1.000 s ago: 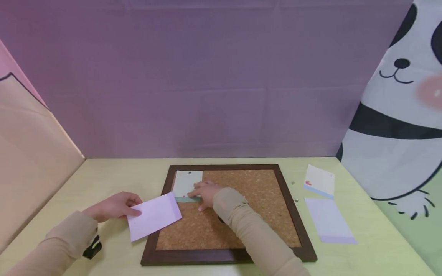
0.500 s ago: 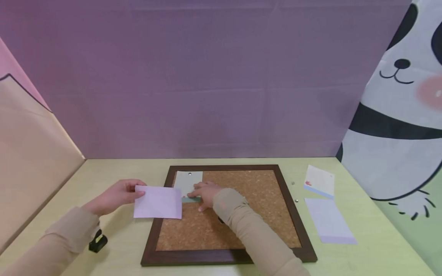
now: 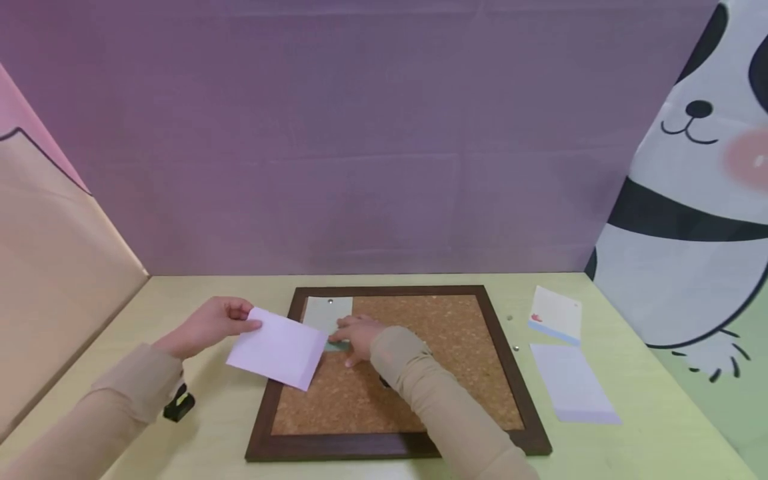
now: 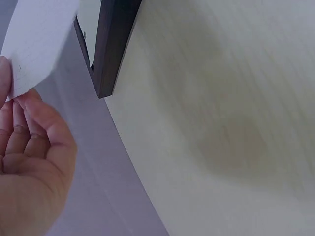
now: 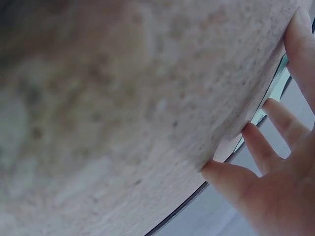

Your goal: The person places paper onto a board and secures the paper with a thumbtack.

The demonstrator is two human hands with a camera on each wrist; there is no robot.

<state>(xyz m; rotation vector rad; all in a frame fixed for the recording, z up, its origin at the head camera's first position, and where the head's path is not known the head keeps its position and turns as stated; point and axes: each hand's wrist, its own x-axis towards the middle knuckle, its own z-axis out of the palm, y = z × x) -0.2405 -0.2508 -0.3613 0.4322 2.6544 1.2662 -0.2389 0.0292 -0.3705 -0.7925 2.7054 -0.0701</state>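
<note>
Table [image 3: 660, 440] is the base. On it lies the cork board [image 3: 336, 407] in its dark frame, flat; looks rigid and the heaviest item here, so take it by the frame rails if it must shift, not by the cork. Next, the held lilac sheet [image 3: 277, 348]: off the table, tilted, reaching over the board's left rail, one end overlapping the card behind it in the head view; can't tell whether the two touch. Reads as paper: very light, limp to springy, easy to crease or tear, free end likely to swing. Best hold is a light pinch near a corner or edge, second hand steadying the far end. Left hand [image 3: 211, 325] has that: thumb and fingers pinch one corner, rest of the sheet hanging free. Loose lilac sheet [image 3: 575, 383] lies flat right of the board; probably slippery, slide it to an edge to lift. Right hand [image 3: 363, 335] grasps nothing: fingers spread, tips down on the cork and by the card's lower edge. That pale card [image 3: 318, 317] sits in the board's upper left; looks thin, handle by edges. Smallest: shiny stud [image 3: 330, 301] at its top; hard, fiddly, fingertips on the rim.
</note>
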